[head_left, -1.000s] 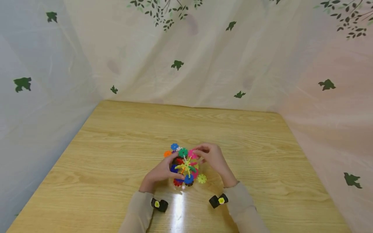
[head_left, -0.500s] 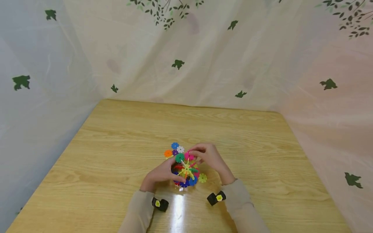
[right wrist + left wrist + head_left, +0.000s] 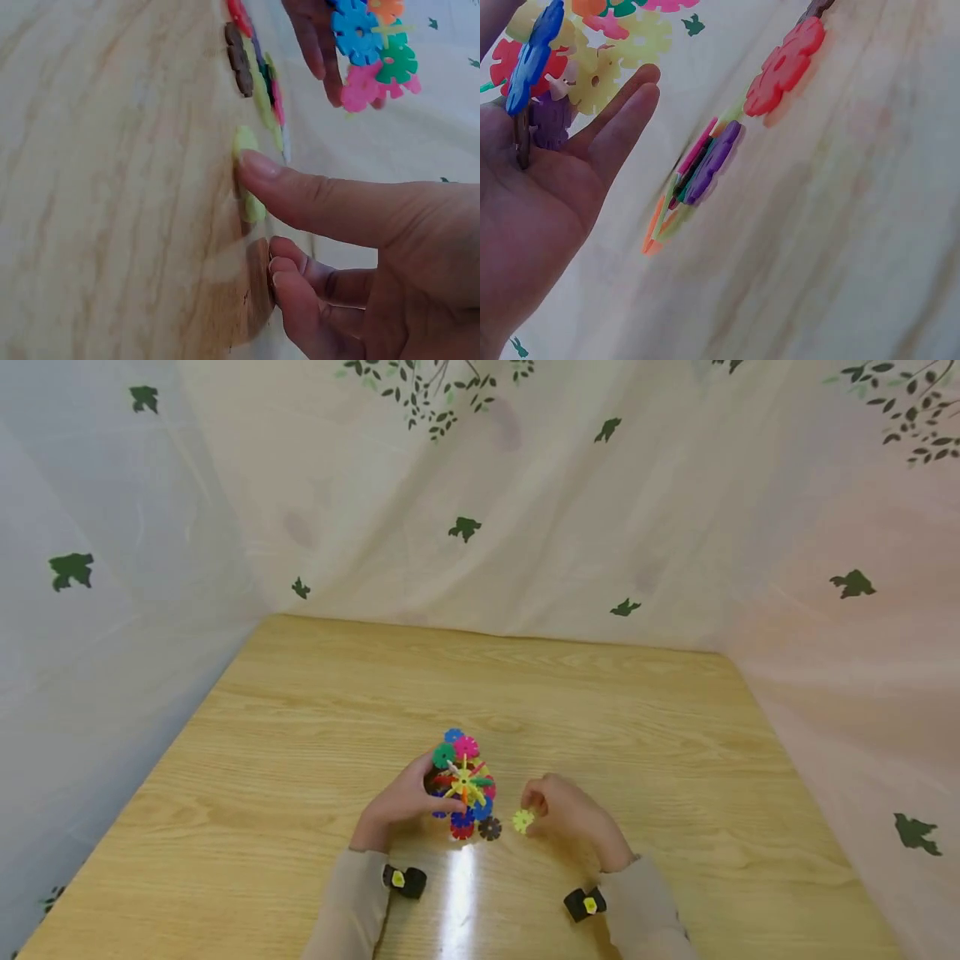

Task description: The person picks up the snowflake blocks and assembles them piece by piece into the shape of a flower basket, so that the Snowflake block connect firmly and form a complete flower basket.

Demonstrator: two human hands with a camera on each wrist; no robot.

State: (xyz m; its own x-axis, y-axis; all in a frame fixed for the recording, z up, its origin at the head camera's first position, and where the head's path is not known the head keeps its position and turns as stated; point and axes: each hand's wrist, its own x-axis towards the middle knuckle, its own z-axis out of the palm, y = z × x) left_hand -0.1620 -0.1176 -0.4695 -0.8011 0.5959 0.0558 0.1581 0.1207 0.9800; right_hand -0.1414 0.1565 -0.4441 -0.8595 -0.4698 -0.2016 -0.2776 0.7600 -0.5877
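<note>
My left hand [image 3: 397, 802] holds a built cluster of notched snowflake discs [image 3: 465, 779] above the table, thumb in front, other fingers partly hidden behind it. In the left wrist view, a blue disc [image 3: 536, 56] of the cluster stands beside the palm. To the right, my right hand [image 3: 572, 810] is low over the table at a loose yellow-green snowflake disc [image 3: 522, 821]. The right wrist view has the thumb [image 3: 262, 166] touching this disc, which lies flat; the curled fingers [image 3: 296, 300] are apart from the thumb.
Loose discs lie under and around the cluster, among them a brown one [image 3: 490, 828], a red one [image 3: 784, 71] and a purple one [image 3: 714, 163]. The wooden table [image 3: 675, 735] meets a pale printed cloth [image 3: 525, 568] at its back and sides.
My right hand has left a pink disc on the cluster and come down toward me to the yellow-green disc. The left hand has shifted slightly left with the cluster.
</note>
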